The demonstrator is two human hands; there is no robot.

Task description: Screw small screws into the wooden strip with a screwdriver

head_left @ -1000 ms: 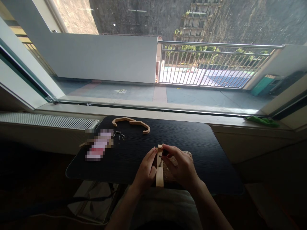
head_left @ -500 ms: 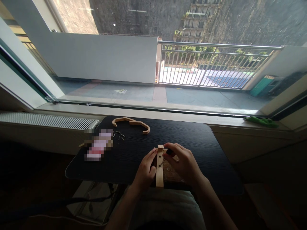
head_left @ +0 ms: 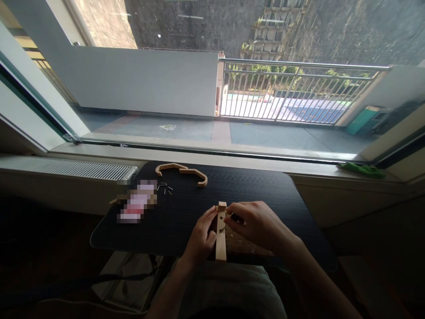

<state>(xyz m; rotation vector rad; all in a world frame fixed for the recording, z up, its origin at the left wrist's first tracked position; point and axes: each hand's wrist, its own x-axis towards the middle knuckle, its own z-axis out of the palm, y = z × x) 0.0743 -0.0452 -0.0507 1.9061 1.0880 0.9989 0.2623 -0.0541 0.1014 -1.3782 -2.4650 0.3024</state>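
Note:
Near the front edge of the black table, a pale wooden bar with dark holes in it stands along a brown wooden board. My left hand grips the bar from its left side, fingers pressed along it toward the far end. On the other side my right hand is closed round the dark handle of a screwdriver. Its thin shaft slants down to the nearer hole in the bar. The tip is too small to make out, and most of the handle is hidden by my fingers.
Two curved wooden hooks lie at the back of the table. Several loose screws are scattered left of centre, beside a blurred pinkish packet. A green cloth rests on the windowsill, and a radiator stands at left.
My right hand has turned round the screwdriver handle, its wrist and forearm swinging out to the right. My left hand and the bar stay put.

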